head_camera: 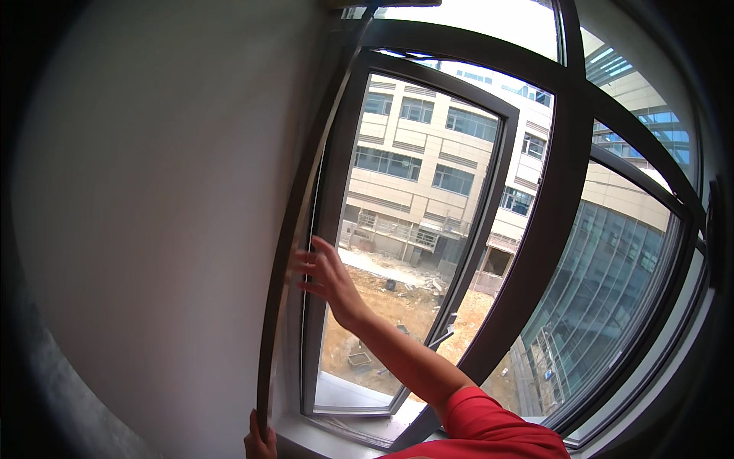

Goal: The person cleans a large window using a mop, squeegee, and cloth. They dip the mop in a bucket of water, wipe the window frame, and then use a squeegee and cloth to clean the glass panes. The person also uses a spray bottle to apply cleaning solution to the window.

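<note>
A long, thin dark strip (291,198) runs from the top of the picture down to the lower left, beside the edge of a pale wall (172,218). Low in the picture, my left hand (260,440) grips its lower end. My right hand (322,271) is raised at the middle of the strip, fingers spread and slightly blurred; whether the fingertips touch the strip cannot be told. Behind that hand stands a dark-framed casement window sash (507,166), tilted open, with a handle (444,334) at its lower right side.
The heavy dark window frame (545,252) divides the opening, with another sash (665,269) at the right. A pale sill (312,433) lies below. Outside, a building (427,135) faces a dirt yard (373,298). At the top, an object's edge (395,3) crosses the strip's end.
</note>
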`<state>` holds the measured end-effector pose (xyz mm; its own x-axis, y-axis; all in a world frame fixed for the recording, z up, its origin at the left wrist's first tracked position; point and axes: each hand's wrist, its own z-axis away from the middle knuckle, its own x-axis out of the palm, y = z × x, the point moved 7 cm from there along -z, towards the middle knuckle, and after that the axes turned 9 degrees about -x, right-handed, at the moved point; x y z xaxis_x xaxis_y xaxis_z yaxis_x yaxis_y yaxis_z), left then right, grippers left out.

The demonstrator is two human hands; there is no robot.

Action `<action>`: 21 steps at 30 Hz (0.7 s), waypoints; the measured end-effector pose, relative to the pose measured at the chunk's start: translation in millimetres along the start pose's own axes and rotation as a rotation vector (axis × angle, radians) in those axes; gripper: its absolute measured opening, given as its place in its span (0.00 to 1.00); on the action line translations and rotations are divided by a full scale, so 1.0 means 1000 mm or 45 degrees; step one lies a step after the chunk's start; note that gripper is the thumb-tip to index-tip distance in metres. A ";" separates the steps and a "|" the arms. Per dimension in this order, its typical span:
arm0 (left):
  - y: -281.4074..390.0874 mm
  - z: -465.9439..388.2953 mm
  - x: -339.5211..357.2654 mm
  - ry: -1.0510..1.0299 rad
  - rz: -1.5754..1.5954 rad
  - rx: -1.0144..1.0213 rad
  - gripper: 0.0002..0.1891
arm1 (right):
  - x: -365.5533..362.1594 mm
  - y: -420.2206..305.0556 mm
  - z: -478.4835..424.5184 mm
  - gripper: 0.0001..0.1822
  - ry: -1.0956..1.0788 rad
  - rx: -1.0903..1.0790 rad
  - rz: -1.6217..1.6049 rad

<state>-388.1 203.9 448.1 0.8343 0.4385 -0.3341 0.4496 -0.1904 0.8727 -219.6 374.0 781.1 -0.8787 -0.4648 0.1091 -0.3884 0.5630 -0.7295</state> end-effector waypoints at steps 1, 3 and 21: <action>-0.009 0.008 0.004 0.016 0.006 0.016 0.36 | 0.006 -0.005 -0.017 0.27 -0.016 0.012 -0.140; -0.035 0.030 0.010 0.063 0.000 0.031 0.37 | 0.020 -0.009 -0.047 0.26 -0.056 0.048 -0.443; -0.098 0.080 0.046 -0.104 0.026 -0.418 0.32 | 0.016 0.035 0.002 0.25 0.015 -0.049 -0.232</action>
<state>-368.3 172.7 319.0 0.8708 0.3634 -0.3310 0.3167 0.1001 0.9432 -246.7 385.0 756.6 -0.7959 -0.5535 0.2455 -0.5517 0.4960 -0.6705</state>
